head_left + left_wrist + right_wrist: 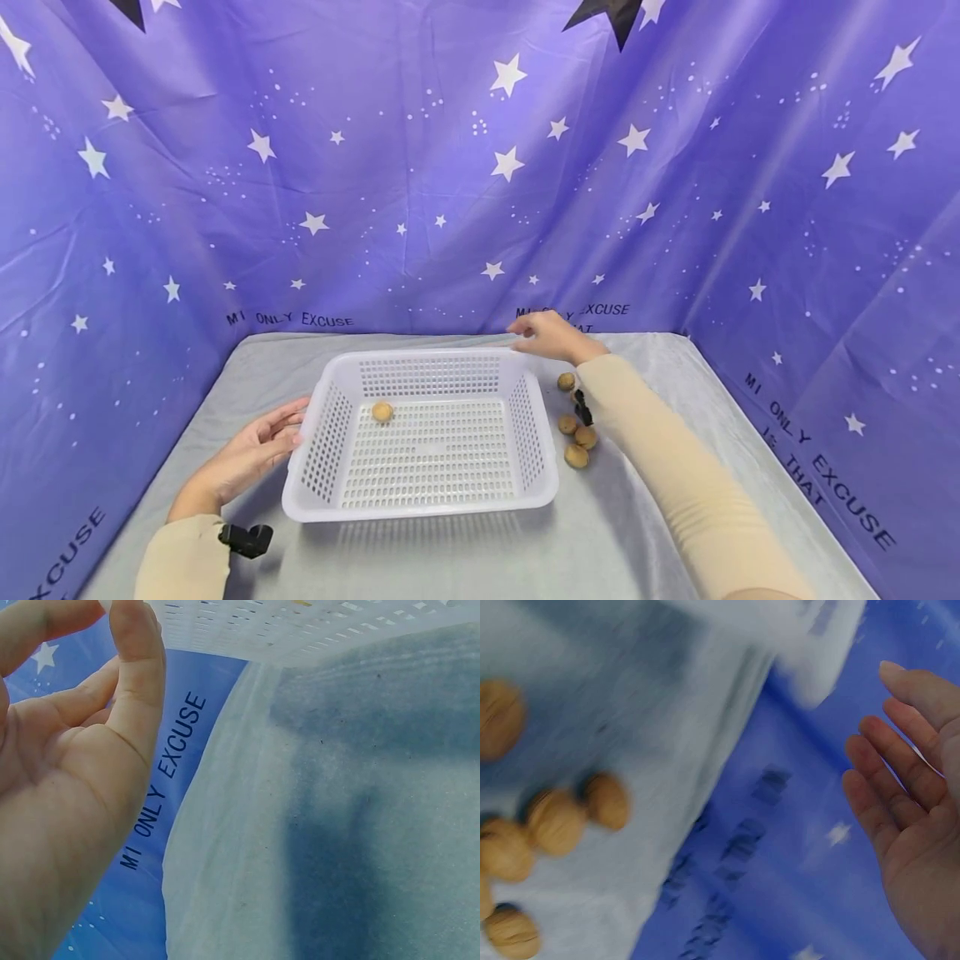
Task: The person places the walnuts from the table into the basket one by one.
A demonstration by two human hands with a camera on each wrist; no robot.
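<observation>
A white plastic basket (427,510) with perforated walls stands in the middle of the table, one walnut (382,412) inside it near the back left. At its left wall is my left hand (251,454), thumb and fingers extended with their tips right at the outside of the rim. My right hand (553,335) hovers above the basket's back right corner, its fingers loosely bent and holding nothing. Several loose walnuts (555,821) lie on the cloth under the right forearm, to the right of the basket; the sleeve and wrist camera partly cover one in the head view.
Grey cloth (450,558) covers the table. Purple curtains (420,167) with white stars rise close behind it and along both sides. A black wrist camera (247,540) sits on the left cuff.
</observation>
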